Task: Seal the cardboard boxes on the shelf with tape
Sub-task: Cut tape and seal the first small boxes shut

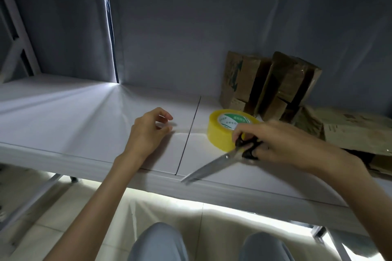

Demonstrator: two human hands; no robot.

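Fingers (pixel 244 131) of the right hand (pixel 282 144) are curled through the black handles of a pair of scissors (pixel 222 161), gripping them; the shut blades point down and to the left, toward the front edge of the shelf (pixel 63 112). Just behind those handles lies a roll of yellow tape (pixel 229 131), flat on the shelf, its green and white core label facing up; the fingertips are at or just beside its near edge, and whether they touch it cannot be told. Behind the roll, against the grey back wall, two cardboard boxes (pixel 269 82) stand on end and lean together, the right one wrapped in glossy tape. To their right a flattened cardboard piece (pixel 356 131) lies on the shelf, partly hidden by the right forearm. The left hand (pixel 148 133) rests on the white shelf well left of the roll, its fingers loosely curled and grasping nothing. A dark seam runs across the shelf between the two hands. Below, grey trouser knees and a tiled floor show.
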